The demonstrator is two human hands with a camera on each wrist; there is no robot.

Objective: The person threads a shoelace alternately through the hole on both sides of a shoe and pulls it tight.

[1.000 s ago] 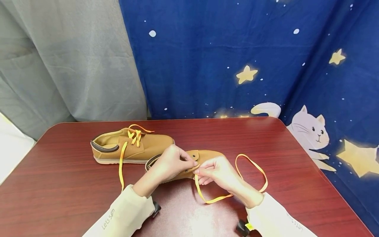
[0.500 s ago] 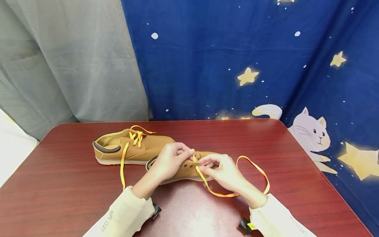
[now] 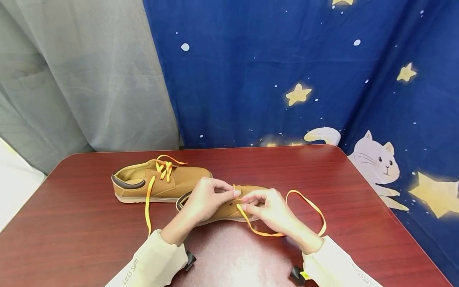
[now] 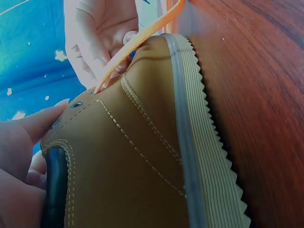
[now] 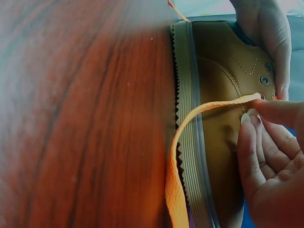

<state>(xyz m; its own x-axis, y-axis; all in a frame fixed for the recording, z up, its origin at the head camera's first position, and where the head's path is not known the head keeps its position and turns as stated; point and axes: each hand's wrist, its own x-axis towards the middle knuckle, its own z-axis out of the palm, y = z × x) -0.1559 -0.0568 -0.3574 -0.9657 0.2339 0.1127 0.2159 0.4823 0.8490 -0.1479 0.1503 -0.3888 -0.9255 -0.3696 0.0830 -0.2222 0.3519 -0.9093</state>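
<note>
A tan low shoe (image 3: 224,211) lies ahead of me, toe to the right, with a yellow-orange shoelace (image 3: 247,220) running into a front eyelet on its near side. My left hand (image 3: 206,199) reaches over the opening; thumb and fingers pinch at the lacing flap, where a short bit of lace shows beside the thumb. From the right, my right hand (image 3: 270,207) pinches the lace where it enters the eyelet. In the right wrist view the lace (image 5: 176,190) drops from that eyelet over the sole. Bare eyelets (image 4: 77,105) line the flap in the left wrist view.
A matching tan shoe (image 3: 191,175) stands just behind and to the left, partly laced, one lace end (image 3: 148,207) hanging toward me. The dark red wooden table (image 3: 79,239) extends around both. A grey curtain (image 3: 107,79) and a blue starry curtain (image 3: 233,79) hang behind.
A second ago both hands met over the lace at the eyelet. The lace then showed through the eyelet between the left fingers; the left fingertips have since dipped slightly toward the flap.
</note>
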